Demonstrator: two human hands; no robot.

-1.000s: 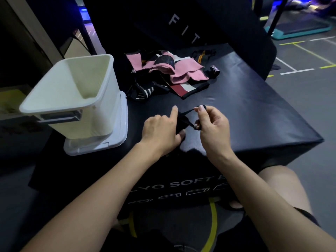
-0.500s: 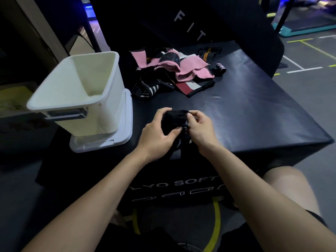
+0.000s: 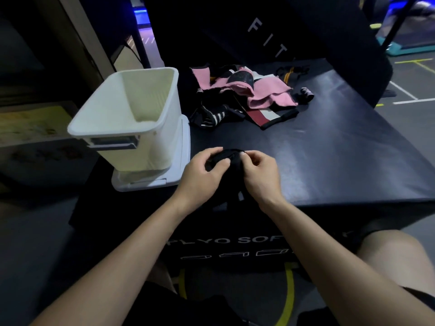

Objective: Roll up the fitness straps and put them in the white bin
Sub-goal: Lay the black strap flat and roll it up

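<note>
A black strap (image 3: 231,158), partly rolled into a bundle, sits between my two hands near the front edge of the black plyo box (image 3: 341,161). My left hand (image 3: 203,174) grips its left side with thumb and curled fingers. My right hand (image 3: 260,171) pinches the strap's right side. A loose tail of the strap hangs down between my wrists. The white bin (image 3: 131,118) stands open at the box's left, with nothing visible inside. A pile of pink, black and striped straps (image 3: 247,95) lies at the far side of the box.
The bin rests on a white lid or tray (image 3: 183,165). A small rolled black strap (image 3: 306,92) lies right of the pile. A dark padded panel lettered "FIT" (image 3: 270,41) rises behind the box. Grey gym floor with painted lines (image 3: 409,90) lies to the right.
A second ago my hands held the strap stretched out between them. They have since drawn together, and the strap is now bunched into a thicker roll between them.
</note>
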